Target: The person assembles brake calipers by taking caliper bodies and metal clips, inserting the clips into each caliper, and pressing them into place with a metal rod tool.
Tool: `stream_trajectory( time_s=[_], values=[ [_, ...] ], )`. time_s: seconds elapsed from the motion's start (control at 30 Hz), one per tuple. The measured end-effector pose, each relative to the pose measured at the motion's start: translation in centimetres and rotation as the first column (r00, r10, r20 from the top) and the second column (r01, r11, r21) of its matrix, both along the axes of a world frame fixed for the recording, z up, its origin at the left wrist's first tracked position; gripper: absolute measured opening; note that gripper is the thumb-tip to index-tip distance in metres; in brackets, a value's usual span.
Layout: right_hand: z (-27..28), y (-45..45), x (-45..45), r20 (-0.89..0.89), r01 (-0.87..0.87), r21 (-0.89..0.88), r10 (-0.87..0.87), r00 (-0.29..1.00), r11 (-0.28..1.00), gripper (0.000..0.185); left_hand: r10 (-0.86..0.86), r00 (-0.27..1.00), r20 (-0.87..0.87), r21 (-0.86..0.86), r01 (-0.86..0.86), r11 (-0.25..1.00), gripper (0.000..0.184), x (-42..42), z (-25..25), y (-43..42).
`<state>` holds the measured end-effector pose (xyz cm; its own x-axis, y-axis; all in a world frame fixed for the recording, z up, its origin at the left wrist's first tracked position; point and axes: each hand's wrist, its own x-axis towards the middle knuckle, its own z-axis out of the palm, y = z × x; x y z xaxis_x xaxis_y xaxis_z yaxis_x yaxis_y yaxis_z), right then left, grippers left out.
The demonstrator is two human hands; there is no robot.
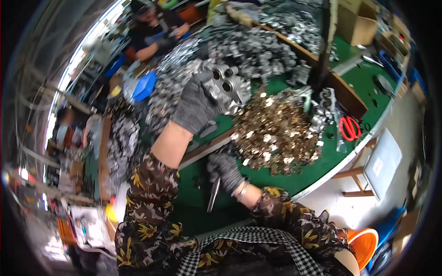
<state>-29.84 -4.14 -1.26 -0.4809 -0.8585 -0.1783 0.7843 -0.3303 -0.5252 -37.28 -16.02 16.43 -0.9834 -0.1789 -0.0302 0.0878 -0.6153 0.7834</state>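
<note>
My left hand [197, 105], in a grey knit glove, is closed round a grey cast metal part [224, 87] with round holes, held up over the table. Lower down, my right hand [223, 171], gloved alike, is wrapped round a slim metal rod-like tool [213, 195] that points down toward me; its upper end is hidden in the fingers. Just right of both hands lies a heap of small brassy metal pieces [276, 131]. Behind the left hand spreads a big pile of grey metal castings [253, 50].
Red-handled scissors [350, 128] lie on the green table [322, 163] at the right, near more castings [323, 108]. A wooden strip [205, 149] crosses the table. A dark post [325, 46] rises behind. A stool [383, 163] and orange bucket [363, 246] stand right. Another person [154, 32] sits across.
</note>
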Motion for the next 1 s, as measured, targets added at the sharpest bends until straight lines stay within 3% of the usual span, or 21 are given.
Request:
stream_trajectory(
  time_s=[0.03, 0.07, 0.13, 0.23, 0.3, 0.37, 0.4, 0.47, 0.5, 0.57, 0.63, 0.67, 0.7, 0.73, 0.8, 0.83, 0.87, 0.9, 0.97, 1.0],
  values=[
    [-0.4, -0.1, 0.0, -0.026, 0.003, -0.025, -0.004, 1.0, 1.0, 0.022, -0.018, 0.999, 0.03, 0.167, 0.012, 0.986, 0.046, 2.9, -0.9, -0.8],
    [-0.2, 0.0, 0.0, 0.007, -0.006, 0.01, 0.006, 1.0, 1.0, 0.022, -0.002, 1.0, 0.01, -0.007, 0.002, 1.0, 0.049, 5.8, -1.6, -0.7],
    [0.2, 0.0, -0.2, -0.033, -0.055, 0.028, 0.056, 0.998, 0.998, 0.024, 0.077, 0.996, -0.038, -0.051, -0.079, 0.996, 0.054, 11.7, -3.2, -0.1],
    [4.0, 1.0, 0.5, -0.302, -0.084, 0.044, 0.094, 0.949, 0.995, 0.033, 0.287, 0.947, -0.141, 0.318, -0.231, 0.919, 0.061, 18.4, -5.1, 1.7],
    [5.5, 1.0, 2.0, -0.261, -0.249, 0.144, 0.28, 0.924, 0.958, 0.037, 0.482, 0.869, -0.111, -0.088, -0.492, 0.866, 0.056, 21.7, -5.0, 4.1],
    [5.6, 0.6, 3.6, -0.064, -0.46, 0.23, 0.485, 0.872, 0.857, 0.038, 0.592, 0.804, -0.052, 0.276, -0.558, 0.783, 0.055, 24.0, -5.9, 6.0],
    [5.3, 0.6, 4.2, 0.029, -0.526, 0.182, 0.53, 0.848, 0.831, 0.039, 0.67, 0.733, -0.114, 0.06, -0.668, 0.742, 0.052, 24.1, -6.3, 7.0],
    [4.8, 0.6, 5.1, 0.148, -0.571, 0.01, 0.564, 0.812, 0.821, 0.042, 0.81, 0.539, -0.231, -0.36, -0.821, 0.444, 0.045, 24.4, -7.3, 8.7],
    [4.5, 0.4, 5.2, 0.203, -0.586, -0.015, 0.576, 0.792, 0.81, 0.041, 0.846, 0.497, -0.194, -0.074, -0.867, 0.493, 0.042, 24.4, -7.9, 9.2],
    [6.1, 0.2, 5.3, 0.254, -0.603, -0.068, 0.598, 0.76, 0.795, 0.04, 0.891, 0.374, -0.259, -0.449, -0.863, 0.231, 0.04, 25.2, -8.4, 10.5],
    [5.1, -1.5, 5.8, 0.216, -0.587, -0.059, 0.585, 0.782, 0.807, 0.039, 0.789, 0.424, -0.444, -0.576, -0.81, 0.11, 0.044, 26.3, -9.8, 11.2],
    [4.2, -1.7, 5.3, -0.039, -0.609, -0.114, 0.609, 0.792, 0.785, 0.032, 0.746, 0.474, -0.468, -0.561, -0.812, 0.163, 0.045, 26.9, -8.7, 11.8],
    [2.5, -2.2, 4.7, -0.189, -0.554, -0.05, 0.536, 0.823, 0.831, 0.028, 0.77, 0.489, -0.411, -0.488, -0.831, 0.268, 0.049, 27.5, -8.2, 12.2],
    [3.9, -2.1, 4.4, -0.418, -0.545, 0.026, 0.504, 0.755, 0.838, 0.029, 0.795, 0.529, -0.298, -0.322, -0.839, 0.438, 0.054, 28.1, -7.8, 12.1],
    [5.9, -1.8, 4.0, -0.787, -0.51, 0.144, 0.41, 0.461, 0.848, 0.031, 0.72, 0.675, -0.161, 0.041, -0.724, 0.688, 0.065, 29.3, -7.5, 11.2],
    [6.6, -2.0, 3.9, -0.914, -0.473, 0.174, 0.321, 0.25, 0.863, 0.032, 0.607, 0.779, -0.158, 0.03, -0.61, 0.792, 0.068, 29.8, -8.4, 9.8],
    [7.2, -2.2, 3.7, -0.976, -0.427, 0.173, 0.211, 0.044, 0.888, 0.033, 0.479, 0.865, -0.15, 0.008, -0.483, 0.875, 0.072, 30.3, -9.3, 8.3],
    [9.6, -1.9, 4.3, -0.627, -0.547, 0.49, 0.71, 0.32, 0.679, 0.033, 0.416, 0.909, 0.012, 0.175, -0.411, 0.895, 0.069, 30.5, -11.7, 8.1],
    [11.0, -2.1, 5.1, -0.786, -0.347, 0.565, 0.617, 0.05, 0.748, 0.037, 0.377, 0.904, 0.203, 0.095, -0.402, 0.911, 0.062, 31.0, -10.4, 9.3],
    [12.4, -1.9, 5.0, -0.742, -0.327, 0.642, 0.669, -0.036, 0.694, 0.038, 0.331, 0.914, 0.235, 0.111, -0.364, 0.925, 0.052, 30.9, -12.7, 8.5]
  ],
)
